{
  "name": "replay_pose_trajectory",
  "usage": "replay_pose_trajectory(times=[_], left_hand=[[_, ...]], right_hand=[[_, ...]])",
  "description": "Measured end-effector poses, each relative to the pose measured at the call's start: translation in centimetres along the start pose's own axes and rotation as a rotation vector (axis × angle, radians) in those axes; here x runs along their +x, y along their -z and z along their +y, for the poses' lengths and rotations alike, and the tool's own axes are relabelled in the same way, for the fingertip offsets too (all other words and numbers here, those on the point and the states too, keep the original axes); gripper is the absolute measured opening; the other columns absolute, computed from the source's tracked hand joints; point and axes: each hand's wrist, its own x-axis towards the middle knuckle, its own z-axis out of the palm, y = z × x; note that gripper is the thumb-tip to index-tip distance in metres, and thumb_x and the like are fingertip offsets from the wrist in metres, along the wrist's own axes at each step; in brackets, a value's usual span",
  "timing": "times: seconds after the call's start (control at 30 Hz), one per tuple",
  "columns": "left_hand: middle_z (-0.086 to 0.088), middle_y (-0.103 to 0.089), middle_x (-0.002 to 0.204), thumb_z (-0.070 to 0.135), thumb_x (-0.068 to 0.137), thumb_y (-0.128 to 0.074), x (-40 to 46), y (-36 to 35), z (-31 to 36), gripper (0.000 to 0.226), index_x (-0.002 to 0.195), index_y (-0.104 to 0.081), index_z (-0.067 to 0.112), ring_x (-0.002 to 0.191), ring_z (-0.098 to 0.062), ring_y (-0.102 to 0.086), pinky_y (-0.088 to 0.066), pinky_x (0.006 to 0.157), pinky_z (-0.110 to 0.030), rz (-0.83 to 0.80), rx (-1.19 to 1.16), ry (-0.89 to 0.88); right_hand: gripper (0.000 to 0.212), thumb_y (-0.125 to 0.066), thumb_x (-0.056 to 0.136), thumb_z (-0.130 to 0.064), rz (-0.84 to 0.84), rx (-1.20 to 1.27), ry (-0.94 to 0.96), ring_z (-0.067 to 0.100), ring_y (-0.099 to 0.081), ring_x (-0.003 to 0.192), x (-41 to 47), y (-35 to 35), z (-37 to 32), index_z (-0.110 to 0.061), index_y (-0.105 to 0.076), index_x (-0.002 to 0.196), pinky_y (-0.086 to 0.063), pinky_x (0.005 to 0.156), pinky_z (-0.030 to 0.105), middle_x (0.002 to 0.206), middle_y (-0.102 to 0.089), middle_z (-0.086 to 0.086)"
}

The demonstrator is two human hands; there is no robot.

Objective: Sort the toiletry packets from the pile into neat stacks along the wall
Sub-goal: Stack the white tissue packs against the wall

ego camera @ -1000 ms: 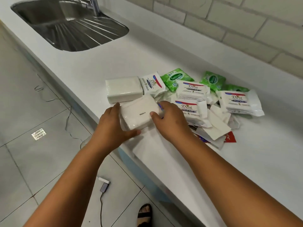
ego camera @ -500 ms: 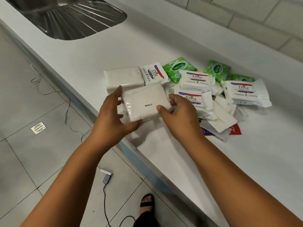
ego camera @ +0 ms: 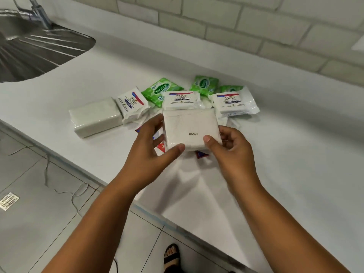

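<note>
A plain white tissue packet [ego camera: 189,127] with a printed date is held up above the pile between both hands. My left hand [ego camera: 149,152] grips its left edge, thumb on the lower front. My right hand [ego camera: 230,148] grips its right edge, thumb on the face. Behind it on the white counter [ego camera: 295,154] lies the pile: a second plain white packet [ego camera: 94,119] at the left, three white Dove packets [ego camera: 132,104] [ego camera: 181,99] [ego camera: 232,102], and green Sanicare packets [ego camera: 161,89] [ego camera: 205,84]. Small red and blue sachets [ego camera: 201,154] are partly hidden under the held packet.
A steel sink [ego camera: 35,50] with a tap [ego camera: 39,12] is set in the counter at the far left. The brick wall [ego camera: 256,30] runs along the back, with bare counter between it and the pile. The counter's front edge [ego camera: 137,207] drops to a tiled floor.
Both hands have lifted the white packet off the counter and carried it up and to the right, over the pile. The camera has turned toward the wall.
</note>
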Motion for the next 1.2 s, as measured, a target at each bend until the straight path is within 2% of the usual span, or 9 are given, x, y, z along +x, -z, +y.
replay_pose_trajectory(times=[0.13, 0.2, 0.3, 0.4, 0.67, 0.8, 1.0, 1.1, 1.2], left_hand=[[0.013, -0.053, 0.136, 0.029, 0.088, -0.062, 0.8, -5.2, 1.8, 0.05, 0.136, -0.045, 0.033, 0.123, -0.003, -0.052, -0.047, 0.1, -0.023, 0.001, -0.123, 0.034], [0.012, -0.053, 0.135, 0.023, 0.093, -0.06, 0.9, -8.0, 2.9, 0.048, 0.137, -0.045, 0.032, 0.12, -0.003, -0.054, -0.049, 0.088, -0.012, -0.017, -0.099, 0.037], [0.01, -0.054, 0.133, 0.02, 0.092, -0.062, 0.6, -12.9, 4.8, 0.047, 0.136, -0.048, 0.029, 0.117, -0.001, -0.055, -0.052, 0.091, -0.021, -0.029, -0.113, 0.014], [0.009, -0.055, 0.13, 0.016, 0.091, -0.062, 0.1, -17.9, 6.3, 0.043, 0.13, -0.052, 0.033, 0.111, 0.004, -0.055, -0.048, 0.084, -0.011, -0.046, -0.111, -0.026], [0.014, -0.054, 0.129, 0.018, 0.092, -0.061, -2.3, -33.2, 11.2, 0.046, 0.135, -0.05, 0.029, 0.113, 0.003, -0.055, -0.047, 0.073, -0.004, -0.209, -0.152, 0.005], [0.015, -0.056, 0.128, 0.017, 0.092, -0.059, -3.7, -41.1, 13.8, 0.045, 0.134, -0.051, 0.033, 0.113, 0.0, -0.056, -0.047, 0.068, -0.005, -0.346, -0.17, 0.031], [0.008, -0.065, 0.12, 0.015, 0.082, -0.051, -5.4, -51.5, 18.1, 0.048, 0.122, -0.06, 0.04, 0.109, -0.017, -0.062, -0.051, 0.092, -0.035, -0.585, -0.167, 0.049], [0.01, -0.071, 0.109, 0.001, 0.089, -0.045, -6.2, -56.1, 20.1, 0.05, 0.107, -0.066, 0.042, 0.103, -0.019, -0.065, -0.048, 0.093, -0.032, -0.679, -0.18, 0.049], [0.017, -0.072, 0.102, -0.002, 0.092, -0.041, -6.1, -60.5, 22.1, 0.051, 0.1, -0.066, 0.041, 0.096, -0.006, -0.067, -0.051, 0.085, -0.019, -0.743, -0.211, 0.069]], right_hand=[[0.024, -0.068, 0.086, -0.03, 0.127, 0.027, -0.012, 0.013, -0.063, 0.094, 0.1, 4.8, 0.7, -0.025, -0.064, 0.109, -0.054, 0.087, 0.035, 0.103, -0.067, -0.006], [0.019, -0.065, 0.088, -0.027, 0.182, 0.037, -0.017, 0.014, -0.063, 0.09, 0.0, 7.7, 1.3, -0.024, -0.065, 0.107, -0.054, 0.087, 0.039, 0.1, -0.067, -0.004], [0.017, -0.065, 0.088, -0.024, 0.265, 0.06, -0.012, 0.014, -0.063, 0.086, -0.2, 12.6, 2.3, -0.024, -0.066, 0.105, -0.055, 0.086, 0.04, 0.096, -0.067, -0.003], [0.018, -0.066, 0.087, -0.025, 0.318, 0.072, -0.022, 0.014, -0.062, 0.086, -0.4, 17.3, 3.3, -0.026, -0.065, 0.105, -0.054, 0.086, 0.041, 0.096, -0.065, -0.004], [0.014, -0.065, 0.088, -0.026, 0.472, 0.076, -0.036, 0.008, -0.06, 0.088, -1.4, 33.1, 6.3, -0.035, -0.061, 0.098, -0.049, 0.079, 0.026, 0.1, -0.064, -0.005], [0.018, -0.065, 0.088, -0.027, 0.555, 0.095, -0.056, 0.008, -0.06, 0.092, -2.1, 41.3, 8.1, -0.028, -0.063, 0.106, -0.045, 0.079, 0.021, 0.105, -0.063, -0.004], [0.022, -0.066, 0.088, -0.028, 0.696, 0.113, -0.104, 0.008, -0.059, 0.097, -3.3, 51.9, 10.6, -0.03, -0.063, 0.109, -0.046, 0.085, 0.023, 0.106, -0.063, -0.007], [0.028, -0.065, 0.088, -0.029, 0.757, 0.118, -0.143, 0.01, -0.06, 0.102, -3.5, 56.5, 11.9, -0.023, -0.065, 0.116, -0.047, 0.093, 0.029, 0.11, -0.065, -0.006], [0.03, -0.063, 0.09, -0.026, 0.818, 0.163, -0.163, 0.01, -0.061, 0.102, -3.1, 60.6, 12.8, -0.019, -0.065, 0.119, -0.047, 0.091, 0.027, 0.111, -0.066, -0.005]])
